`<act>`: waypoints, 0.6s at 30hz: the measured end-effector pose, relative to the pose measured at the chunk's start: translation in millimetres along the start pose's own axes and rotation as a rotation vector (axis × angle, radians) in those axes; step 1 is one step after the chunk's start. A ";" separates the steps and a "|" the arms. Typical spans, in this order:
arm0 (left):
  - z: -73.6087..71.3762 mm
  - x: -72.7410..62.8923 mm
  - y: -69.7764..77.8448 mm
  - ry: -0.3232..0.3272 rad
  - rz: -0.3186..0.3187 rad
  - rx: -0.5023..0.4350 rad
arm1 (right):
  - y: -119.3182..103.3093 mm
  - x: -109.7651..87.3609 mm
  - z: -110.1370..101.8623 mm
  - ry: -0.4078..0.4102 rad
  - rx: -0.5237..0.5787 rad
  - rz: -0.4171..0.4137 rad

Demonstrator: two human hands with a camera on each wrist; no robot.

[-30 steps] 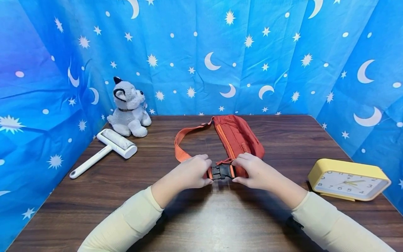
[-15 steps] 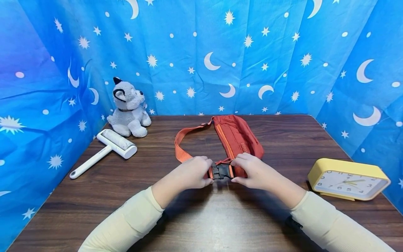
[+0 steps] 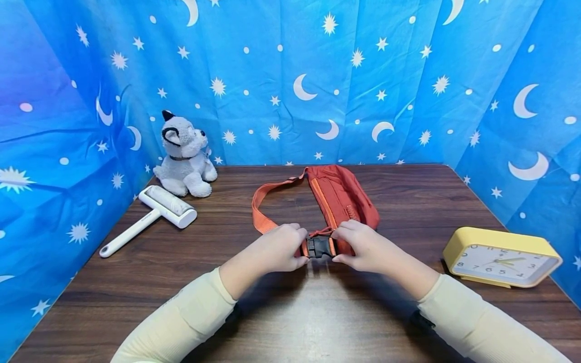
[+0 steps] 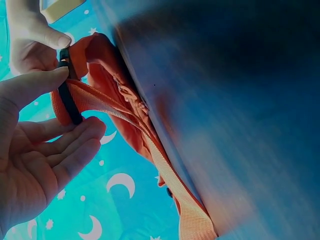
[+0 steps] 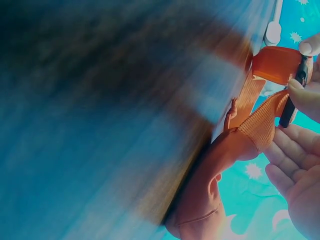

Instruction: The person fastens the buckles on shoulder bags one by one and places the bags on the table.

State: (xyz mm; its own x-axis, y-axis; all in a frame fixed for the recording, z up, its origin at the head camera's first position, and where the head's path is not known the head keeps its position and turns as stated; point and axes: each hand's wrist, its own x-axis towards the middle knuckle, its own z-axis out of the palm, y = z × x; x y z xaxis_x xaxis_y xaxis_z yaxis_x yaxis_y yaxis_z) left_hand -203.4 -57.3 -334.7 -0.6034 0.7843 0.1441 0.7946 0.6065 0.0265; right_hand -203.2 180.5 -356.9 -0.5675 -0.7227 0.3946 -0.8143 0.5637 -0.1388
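Note:
A red-orange waist bag (image 3: 349, 189) lies on the table, its zipped front towards the left. Its orange strap (image 3: 260, 204) loops out to the left and round to the near side. Between both hands is the black side-release buckle (image 3: 320, 247), held just above the table with its two halves meeting; I cannot tell whether they are latched. My left hand (image 3: 280, 247) pinches the left half between thumb and fingers, also seen in the left wrist view. My right hand (image 3: 366, 247) pinches the right half, beside the bag's near end.
On the left, a white lint roller (image 3: 150, 222) lies before a grey plush dog (image 3: 185, 156). A yellow alarm clock (image 3: 501, 257) stands at the right. Blue curtains (image 3: 290, 80) with moons and stars enclose the back and sides of the wooden table (image 3: 290, 322).
Both hands have come slightly closer together, and the buckle looks a little shorter between them. The bag and the surrounding objects stay in place.

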 end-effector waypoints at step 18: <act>3.2 -0.6 -2.6 0.089 0.039 -0.003 | -0.7 0.7 0.1 0.001 0.047 0.014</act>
State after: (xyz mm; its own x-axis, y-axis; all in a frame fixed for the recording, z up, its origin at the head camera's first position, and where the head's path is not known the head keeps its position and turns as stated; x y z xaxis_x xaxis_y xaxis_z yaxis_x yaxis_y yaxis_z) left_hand -205.3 -58.9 -338.0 -0.5641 0.7923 0.2326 0.8175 0.5755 0.0222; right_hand -203.0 179.6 -356.6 -0.5784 -0.7144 0.3937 -0.8113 0.5540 -0.1866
